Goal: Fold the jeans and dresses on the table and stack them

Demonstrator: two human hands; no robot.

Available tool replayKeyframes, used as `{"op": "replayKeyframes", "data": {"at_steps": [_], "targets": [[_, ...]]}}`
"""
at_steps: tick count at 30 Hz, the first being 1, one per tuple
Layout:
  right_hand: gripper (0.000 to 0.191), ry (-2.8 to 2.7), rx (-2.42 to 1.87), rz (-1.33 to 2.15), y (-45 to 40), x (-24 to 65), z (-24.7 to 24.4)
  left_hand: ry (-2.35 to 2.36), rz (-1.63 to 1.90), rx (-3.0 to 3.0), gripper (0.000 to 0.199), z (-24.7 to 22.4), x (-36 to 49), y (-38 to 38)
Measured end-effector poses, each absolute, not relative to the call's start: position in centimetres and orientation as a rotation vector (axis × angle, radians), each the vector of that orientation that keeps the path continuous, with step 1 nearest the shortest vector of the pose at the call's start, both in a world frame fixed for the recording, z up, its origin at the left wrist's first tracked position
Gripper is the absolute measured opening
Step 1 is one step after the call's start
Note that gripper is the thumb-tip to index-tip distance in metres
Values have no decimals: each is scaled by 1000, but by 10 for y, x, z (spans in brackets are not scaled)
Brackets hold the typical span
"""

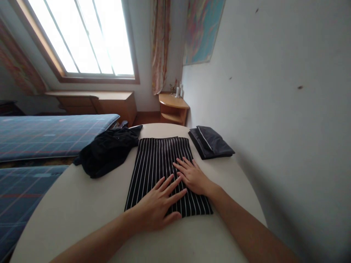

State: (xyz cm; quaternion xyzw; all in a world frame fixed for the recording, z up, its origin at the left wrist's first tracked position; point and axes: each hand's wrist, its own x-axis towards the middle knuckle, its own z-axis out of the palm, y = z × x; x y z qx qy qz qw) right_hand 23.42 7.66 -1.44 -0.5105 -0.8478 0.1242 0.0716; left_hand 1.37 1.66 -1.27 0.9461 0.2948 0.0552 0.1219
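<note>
A black cloth with white stripes (153,157) lies flat on the round white table (90,212), folded into a rough rectangle. My left hand (159,202) rests on its lower middle, fingers spread and pointing up and to the right. Just above and to the right, my right hand (193,177) lies on the same cloth, fingers apart and pointing up and to the left. The two hands are very close, and neither one grips anything. What lies under the palms is hidden.
A crumpled black garment (109,149) lies at the table's left edge. At the back right sits a folded dark cloth (212,142) beside the wall (274,120). Left of the table are blue plaid mattresses (55,135); a wooden corner shelf (174,102) stands behind.
</note>
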Motion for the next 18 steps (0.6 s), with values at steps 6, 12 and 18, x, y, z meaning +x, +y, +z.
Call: {"op": "replayKeyframes", "data": {"at_steps": [6, 12, 18], "targets": [[45, -2538, -1493, 351, 77, 240, -10, 843, 63, 2694, 71, 4, 19, 9], [25, -2490, -1375, 225, 68, 241, 8, 632, -31, 2651, 83, 7, 19, -22], [18, -2510, -1192, 273, 71, 247, 4, 316, -9, 2632, 47, 6, 24, -34]]}}
